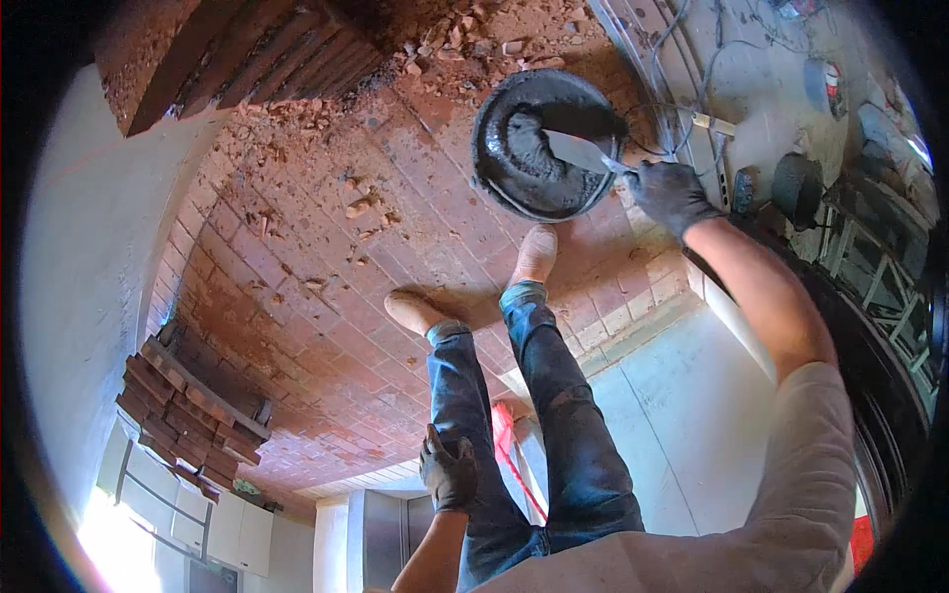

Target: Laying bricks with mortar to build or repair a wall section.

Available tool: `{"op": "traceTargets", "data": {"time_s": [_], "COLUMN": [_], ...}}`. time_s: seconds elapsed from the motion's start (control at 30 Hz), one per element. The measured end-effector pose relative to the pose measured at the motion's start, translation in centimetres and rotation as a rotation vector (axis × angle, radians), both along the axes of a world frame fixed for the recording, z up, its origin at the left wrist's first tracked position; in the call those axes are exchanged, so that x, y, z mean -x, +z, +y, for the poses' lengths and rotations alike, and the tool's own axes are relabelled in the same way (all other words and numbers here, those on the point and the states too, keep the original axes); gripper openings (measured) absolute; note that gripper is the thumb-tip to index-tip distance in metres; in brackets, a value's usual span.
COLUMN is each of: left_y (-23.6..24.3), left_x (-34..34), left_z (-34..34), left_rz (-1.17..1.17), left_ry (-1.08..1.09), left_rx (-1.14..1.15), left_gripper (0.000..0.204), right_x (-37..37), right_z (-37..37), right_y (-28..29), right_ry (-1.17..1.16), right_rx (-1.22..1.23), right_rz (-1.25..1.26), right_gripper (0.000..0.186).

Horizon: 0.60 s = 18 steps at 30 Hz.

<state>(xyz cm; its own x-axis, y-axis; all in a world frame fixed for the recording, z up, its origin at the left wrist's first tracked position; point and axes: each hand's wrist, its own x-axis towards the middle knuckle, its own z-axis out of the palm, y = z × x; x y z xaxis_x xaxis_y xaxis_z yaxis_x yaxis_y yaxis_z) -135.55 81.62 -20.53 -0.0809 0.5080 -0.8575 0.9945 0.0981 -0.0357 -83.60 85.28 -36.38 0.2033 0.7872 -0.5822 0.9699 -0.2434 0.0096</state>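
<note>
On the brick floor (297, 296), a black mortar tub (494, 163) is being worked just ahead of the boots. Over the tub's right rim a trowel (578, 151) is being held, blade pointing left into the grey mortar (524, 158), clamped in the gloved right hand (672, 193). The gloved left hand (448, 472), far from the tub, is being kept loosely curled on nothing.

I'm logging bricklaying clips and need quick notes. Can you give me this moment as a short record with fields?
setting: brick floor strewn with rubble, seen from above
right hand: gloved right hand grips a trowel, blade in the bucket
bucket: black round bucket holding dark grey mortar
left hand: gloved left hand rests on the person's thigh, holding nothing
legs: blue jeans, light shoes
nearby: stacked bricks at lower left
</note>
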Motion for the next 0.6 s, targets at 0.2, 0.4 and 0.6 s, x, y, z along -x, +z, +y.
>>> {"op": "traceTargets", "data": {"time_s": [0.2, 0.4, 0.6], "left_y": [0.0, 0.1, -0.2], "left_x": [-2.4, -1.8, -0.9], "left_z": [-0.4, 0.1, 0.5], "left_rz": [0.021, 0.007, 0.044], "left_ry": [-0.089, -0.085, -0.066], "left_rx": [-0.022, -0.021, 0.029], "left_gripper": [0.072, 0.072, 0.073], "right_x": [3.9, 3.7, 7.9], "right_z": [3.2, -5.1, -7.0], "right_y": [1.9, 1.1, -4.6], "right_ry": [-1.339, -1.241, -0.694], "right_rx": [0.311, 0.368, 0.094], "right_rz": [0.986, 0.756, 0.077], "right_gripper": [0.060, 0.066, 0.062]}}
